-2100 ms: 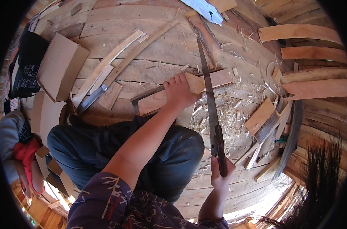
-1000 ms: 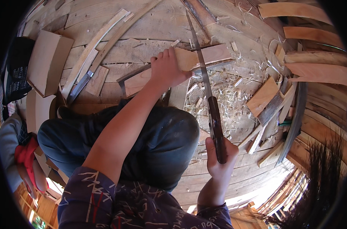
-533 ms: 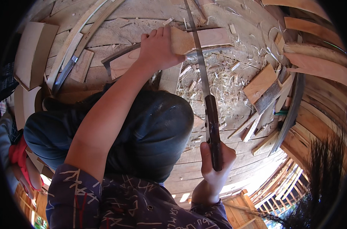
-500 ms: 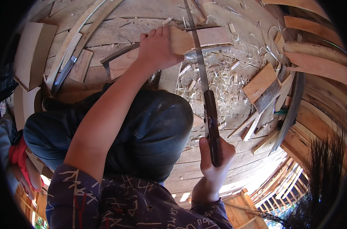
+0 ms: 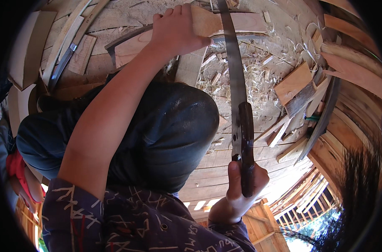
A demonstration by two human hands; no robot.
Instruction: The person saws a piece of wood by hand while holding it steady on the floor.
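Observation:
A saw with a long grey blade point(image 5: 234, 63) and a dark brown handle point(image 5: 246, 143) is in my right hand point(image 5: 246, 180), whose fingers are wrapped round the handle. Its blade points away from me, crossing a pale curved-edge plank point(image 5: 245, 22) just right of a light brown wood piece point(image 5: 205, 21). My left hand point(image 5: 174, 30) presses on this wood, its fingers bent over the far side and its thumb on the near edge, close to the blade. To the left, more of the pinkish plank point(image 5: 132, 48) shows past my wrist.
Curled shavings point(image 5: 254, 67) and offcuts lie on the board floor. A knife point(image 5: 64, 61) rests among long strips point(image 5: 84, 25) at left. At right are a bark-edged block point(image 5: 298, 90) and stacked planks point(image 5: 355, 69). Another person's red garment point(image 5: 18, 176) shows at lower left.
The saw and my right hand have moved toward me and slightly right; the blade's broad side shows more. My left hand stays on the wood. The whole view has shifted a little.

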